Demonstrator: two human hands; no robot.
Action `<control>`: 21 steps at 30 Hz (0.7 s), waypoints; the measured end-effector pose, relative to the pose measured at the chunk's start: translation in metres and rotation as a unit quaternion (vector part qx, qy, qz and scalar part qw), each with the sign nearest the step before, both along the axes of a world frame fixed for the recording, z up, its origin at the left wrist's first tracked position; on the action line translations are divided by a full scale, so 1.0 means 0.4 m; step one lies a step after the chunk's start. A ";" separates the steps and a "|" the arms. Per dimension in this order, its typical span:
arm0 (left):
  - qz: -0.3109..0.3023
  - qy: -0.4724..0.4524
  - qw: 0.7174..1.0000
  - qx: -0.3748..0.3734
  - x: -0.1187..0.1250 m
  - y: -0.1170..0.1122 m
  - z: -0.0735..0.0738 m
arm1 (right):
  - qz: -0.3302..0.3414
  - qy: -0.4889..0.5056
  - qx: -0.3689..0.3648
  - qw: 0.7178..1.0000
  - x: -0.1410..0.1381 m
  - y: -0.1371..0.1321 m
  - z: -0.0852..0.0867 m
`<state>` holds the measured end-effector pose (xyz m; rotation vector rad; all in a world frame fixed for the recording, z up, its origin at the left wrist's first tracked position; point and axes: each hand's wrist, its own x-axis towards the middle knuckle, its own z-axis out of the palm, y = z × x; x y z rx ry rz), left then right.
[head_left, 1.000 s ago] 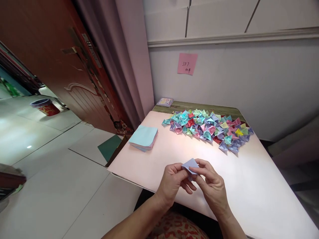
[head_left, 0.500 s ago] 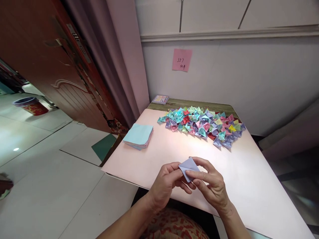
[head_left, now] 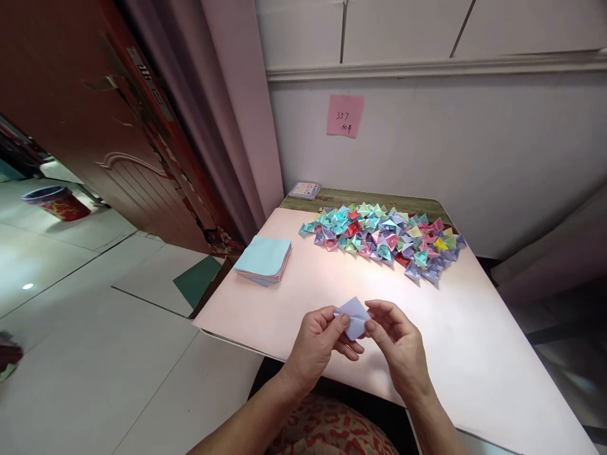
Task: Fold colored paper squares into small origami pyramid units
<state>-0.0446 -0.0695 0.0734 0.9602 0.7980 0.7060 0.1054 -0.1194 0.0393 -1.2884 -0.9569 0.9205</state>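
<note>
A small folded piece of pale lilac paper (head_left: 352, 314) is pinched between the left hand (head_left: 318, 344) and the right hand (head_left: 397, 346), above the near edge of the pale pink table (head_left: 474, 354). A heap of folded paper shapes in many colours (head_left: 383, 239) lies along the far edge, and a stack of square sheets topped with light blue (head_left: 263, 259) sits at the left edge.
</note>
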 end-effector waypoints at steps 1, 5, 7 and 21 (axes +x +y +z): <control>0.004 0.005 1.000 0.009 0.000 0.000 0.000 | 0.011 0.002 -0.018 1.000 -0.003 0.000 0.003; -0.004 0.010 1.000 0.022 -0.001 0.000 0.001 | 0.020 -0.010 -0.031 0.999 -0.006 -0.004 0.018; -0.007 0.009 1.000 0.020 -0.001 -0.001 0.003 | 0.012 -0.018 -0.027 0.999 -0.005 -0.008 0.025; -0.015 0.027 0.998 0.062 -0.015 0.019 -0.015 | -0.011 0.048 -0.046 0.998 -0.016 0.011 0.013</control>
